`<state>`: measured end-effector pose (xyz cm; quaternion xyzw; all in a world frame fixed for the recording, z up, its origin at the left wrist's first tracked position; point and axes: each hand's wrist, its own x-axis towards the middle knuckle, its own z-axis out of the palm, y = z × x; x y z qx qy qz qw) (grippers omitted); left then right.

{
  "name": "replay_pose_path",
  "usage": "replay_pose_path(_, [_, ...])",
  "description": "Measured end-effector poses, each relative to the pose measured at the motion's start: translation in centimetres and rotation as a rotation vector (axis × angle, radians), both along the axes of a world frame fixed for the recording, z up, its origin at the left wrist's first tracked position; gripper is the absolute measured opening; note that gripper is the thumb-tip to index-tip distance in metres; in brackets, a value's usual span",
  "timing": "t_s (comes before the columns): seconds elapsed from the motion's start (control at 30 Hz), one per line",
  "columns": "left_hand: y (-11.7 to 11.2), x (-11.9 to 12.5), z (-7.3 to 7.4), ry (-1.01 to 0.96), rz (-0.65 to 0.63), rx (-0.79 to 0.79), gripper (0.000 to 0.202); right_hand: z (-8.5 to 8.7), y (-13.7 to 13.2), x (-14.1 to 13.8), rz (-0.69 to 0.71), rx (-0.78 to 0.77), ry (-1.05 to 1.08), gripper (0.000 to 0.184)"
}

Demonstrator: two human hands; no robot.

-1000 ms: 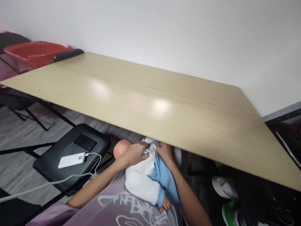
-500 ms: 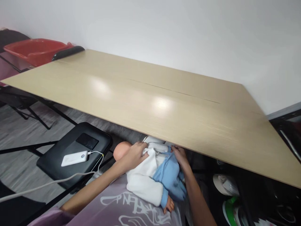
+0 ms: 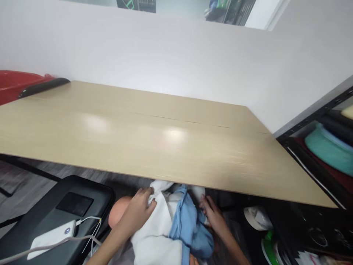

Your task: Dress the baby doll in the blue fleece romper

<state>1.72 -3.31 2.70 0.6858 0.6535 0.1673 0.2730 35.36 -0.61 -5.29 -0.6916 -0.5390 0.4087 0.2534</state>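
Note:
A baby doll lies on my lap below the table edge, its bald head [image 3: 117, 215] to the left. It wears a white fleece garment [image 3: 157, 228] and a light blue one [image 3: 190, 228]. My left hand [image 3: 138, 212] grips the white fleece near the doll's neck, fingers curled into the fabric. My right hand [image 3: 212, 215] rests on the right side of the doll, fingers bent against the blue cloth and a bit of white fabric. The doll's upper part is partly hidden under the wooden table [image 3: 154, 143].
A black chair [image 3: 91, 195] at the left holds a white power bank [image 3: 52, 237] with a cable and a dark phone [image 3: 74, 203]. A red tub [image 3: 16, 82] sits at far left. Black shelving [image 3: 317, 147] with a teal item stands right. Clutter lies under the table at the right.
The view has tilted up and shifted right. My right hand has slid down the doll's right side, and the blue garment is bunched more in the middle. My left hand keeps its grip.

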Motion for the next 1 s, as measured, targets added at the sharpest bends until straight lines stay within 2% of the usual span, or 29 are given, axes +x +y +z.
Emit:
replay_pose_path(0.07, [0.4,0.2,0.1,0.013,0.004,-0.029,0.033,0.0,-2.0,1.7,0.052,-0.067,-0.198,0.052])
replay_pose_path(0.17, [0.9,0.5,0.4,0.019,0.020,-0.068,0.036,-0.1,-5.1,3.3,0.089,-0.168,-0.437,0.051])
replay_pose_path(0.23, [1.1,0.6,0.6,0.016,0.024,-0.087,0.036,-0.3,-6.7,3.2,0.114,-0.210,-0.450,0.057])
replay_pose_path(0.33, [1.3,0.6,0.9,0.027,0.024,-0.114,0.034,-0.5,-7.7,2.0,0.119,-0.189,-0.439,0.061])
replay_pose_path(0.43, [1.4,0.6,1.0,0.044,0.027,-0.132,0.032,-1.0,-7.3,0.7,0.077,-0.129,-0.426,0.056])
replay_pose_path(0.6, [1.4,0.6,1.0,0.061,0.013,-0.125,0.034,-1.9,-5.8,-0.5,-0.062,0.017,-0.212,0.054])
replay_pose_path(0.7, [1.4,0.6,1.0,0.071,0.012,-0.134,0.034,-2.2,-5.3,-0.7,-0.093,0.109,-0.066,0.057])
replay_pose_path(0.77, [1.4,0.6,1.0,0.077,0.012,-0.140,0.035,-2.0,-5.1,-0.2,-0.104,0.149,-0.039,0.055])
replay_pose_path(0.9, [1.6,0.4,0.7,0.093,0.017,-0.150,0.036,-1.1,-4.7,2.8,-0.166,0.159,-0.312,0.037])
replay_pose_path(1.0, [2.0,0.3,0.5,0.117,0.020,-0.164,0.037,-0.3,-4.5,5.8,-0.177,0.169,-0.497,0.031])
